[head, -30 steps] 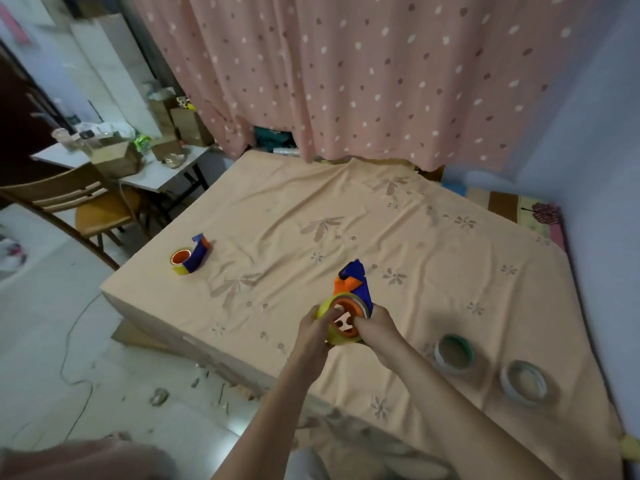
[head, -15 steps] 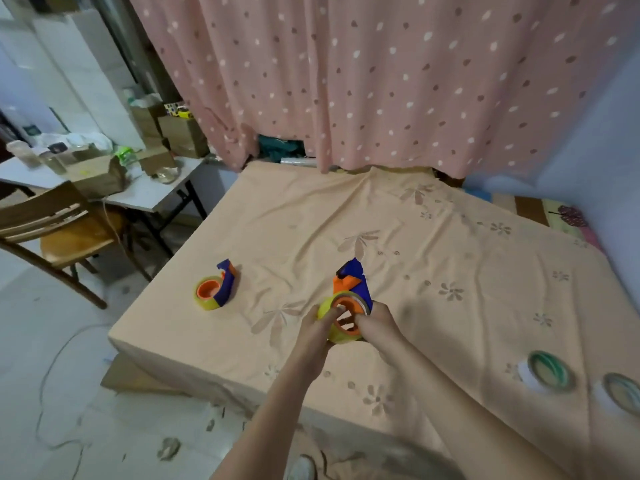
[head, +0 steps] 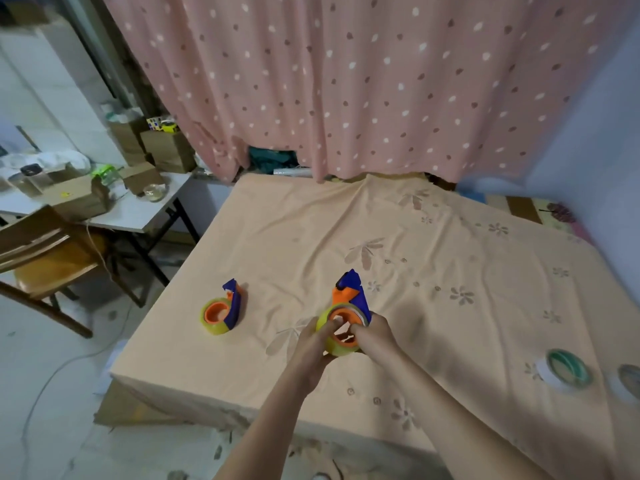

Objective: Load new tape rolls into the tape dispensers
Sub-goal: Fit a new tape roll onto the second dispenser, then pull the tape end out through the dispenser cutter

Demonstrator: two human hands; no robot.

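Both of my hands hold a blue and orange tape dispenser (head: 350, 293) with a yellowish tape roll (head: 341, 348) on its orange hub, just above the peach sheet. My left hand (head: 313, 342) grips the roll from the left, fingers on its rim. My right hand (head: 374, 332) grips it from the right, fingers at the hub. A second dispenser (head: 223, 309), blue with an orange core and a yellowish roll, lies on the sheet to the left. Two loose rolls lie at the right: a green-cored roll (head: 564, 370) and another roll (head: 630, 379) cut by the frame edge.
The bed (head: 433, 244) with the peach floral sheet fills the middle; its near edge drops to the floor. A pink dotted curtain (head: 346, 81) hangs behind. A white table (head: 138, 216) with cardboard boxes and a wooden chair (head: 45, 261) stand at the left.
The view has swung left and drawn closer, so the loose rolls slid toward the right edge. My hands stay on the dispenser and roll, with fingers shifting on the hub.
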